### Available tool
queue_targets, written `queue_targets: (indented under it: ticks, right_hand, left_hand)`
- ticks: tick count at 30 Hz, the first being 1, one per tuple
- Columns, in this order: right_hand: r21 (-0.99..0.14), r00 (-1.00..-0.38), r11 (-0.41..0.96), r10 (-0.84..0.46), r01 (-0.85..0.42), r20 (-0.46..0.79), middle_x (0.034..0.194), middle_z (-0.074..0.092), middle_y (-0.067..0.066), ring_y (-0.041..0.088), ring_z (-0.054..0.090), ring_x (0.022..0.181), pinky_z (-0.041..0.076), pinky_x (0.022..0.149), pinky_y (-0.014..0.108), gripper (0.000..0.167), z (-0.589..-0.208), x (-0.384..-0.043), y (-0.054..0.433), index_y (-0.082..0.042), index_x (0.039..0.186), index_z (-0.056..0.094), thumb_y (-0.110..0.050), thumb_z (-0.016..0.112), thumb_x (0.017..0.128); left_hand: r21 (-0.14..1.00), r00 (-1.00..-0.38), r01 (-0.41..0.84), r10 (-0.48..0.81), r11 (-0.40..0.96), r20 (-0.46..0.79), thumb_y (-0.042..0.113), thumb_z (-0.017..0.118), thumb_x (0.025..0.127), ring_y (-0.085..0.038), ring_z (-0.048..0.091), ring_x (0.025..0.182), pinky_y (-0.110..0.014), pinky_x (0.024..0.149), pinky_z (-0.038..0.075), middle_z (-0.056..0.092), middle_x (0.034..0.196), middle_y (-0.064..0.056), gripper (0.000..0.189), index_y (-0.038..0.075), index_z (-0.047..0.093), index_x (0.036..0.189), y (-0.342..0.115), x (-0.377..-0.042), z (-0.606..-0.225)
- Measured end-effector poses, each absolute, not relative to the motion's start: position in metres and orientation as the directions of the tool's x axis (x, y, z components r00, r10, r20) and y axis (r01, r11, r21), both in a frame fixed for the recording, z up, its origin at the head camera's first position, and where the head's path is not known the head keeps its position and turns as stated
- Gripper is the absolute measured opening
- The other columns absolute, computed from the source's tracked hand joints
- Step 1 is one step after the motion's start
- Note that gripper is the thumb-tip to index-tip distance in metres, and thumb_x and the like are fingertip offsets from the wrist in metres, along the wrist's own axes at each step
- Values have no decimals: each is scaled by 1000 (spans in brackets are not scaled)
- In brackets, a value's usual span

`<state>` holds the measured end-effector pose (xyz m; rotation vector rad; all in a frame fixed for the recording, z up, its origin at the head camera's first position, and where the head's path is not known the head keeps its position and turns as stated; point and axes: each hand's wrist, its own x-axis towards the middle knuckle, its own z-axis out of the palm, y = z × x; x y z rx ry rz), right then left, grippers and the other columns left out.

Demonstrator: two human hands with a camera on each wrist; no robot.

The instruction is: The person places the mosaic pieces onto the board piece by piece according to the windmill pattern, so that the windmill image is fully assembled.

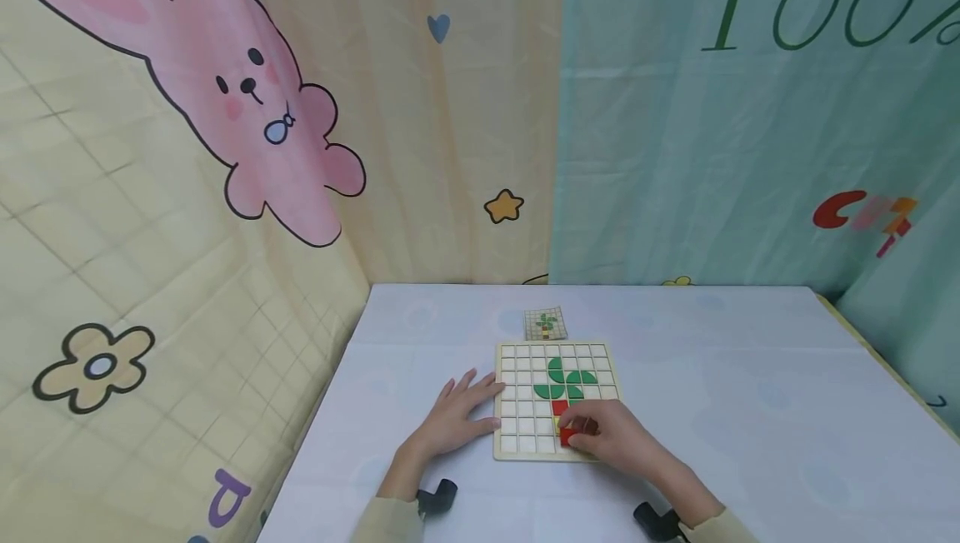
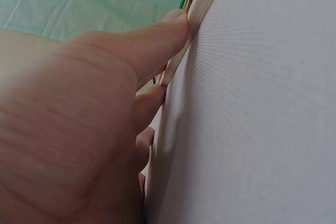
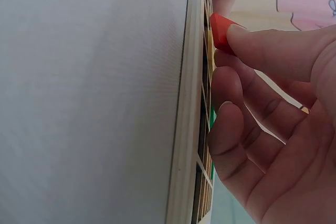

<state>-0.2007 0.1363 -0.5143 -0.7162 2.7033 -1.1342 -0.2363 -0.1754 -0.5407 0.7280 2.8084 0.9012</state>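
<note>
A wooden grid board (image 1: 517, 435) with square cells lies on the table. Green rounded tiles (image 1: 550, 391) form a pinwheel shape in its upper middle, with a red square tile (image 1: 559, 407) just below them. Over the lower middle cells, my right hand (image 1: 618, 439) pinches another red tile (image 3: 221, 31) between thumb and index finger; its other fingers are loosely bent close over the board. Part of a yellow tile (image 1: 557, 422) shows beside these fingers. My left hand (image 1: 450, 420) rests at the board's left edge, fingers spread and thumb touching the wooden rim (image 2: 202, 9).
Behind the board lies a small pattern card (image 1: 545, 324) showing a similar green, red and yellow figure on a grid. The white table (image 1: 720, 393) extends to both sides. Patterned curtains (image 1: 450, 127) hang behind it. Dark wrist cameras (image 1: 437, 498) sit at both wrists.
</note>
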Motion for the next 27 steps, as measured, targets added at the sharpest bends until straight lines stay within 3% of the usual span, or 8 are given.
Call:
queue_targets:
  ticks: [19,27]
  right_hand:
    - [-641,-859,625,-500,-446,110,79,62,-20,2,55,69,50,60,25,18,-515,-198,132,-26,98,77,-11,77,88]
    - [-572,-871,679,-471,-460,140,80,54,-19,3,49,67,45,55,22,13,-514,-196,129,-26,95,79,-15,79,87]
  left_hand:
    - [564,-873,430,485,704,61,50,63,95,-27,11,154,-56,122,3,33,161,8,61,30,48,151,-177,-237,-542]
    - [566,-876,424,479,707,58,51,63,95,-28,11,154,-57,121,2,34,161,6,62,29,48,151,-176,-236,-541]
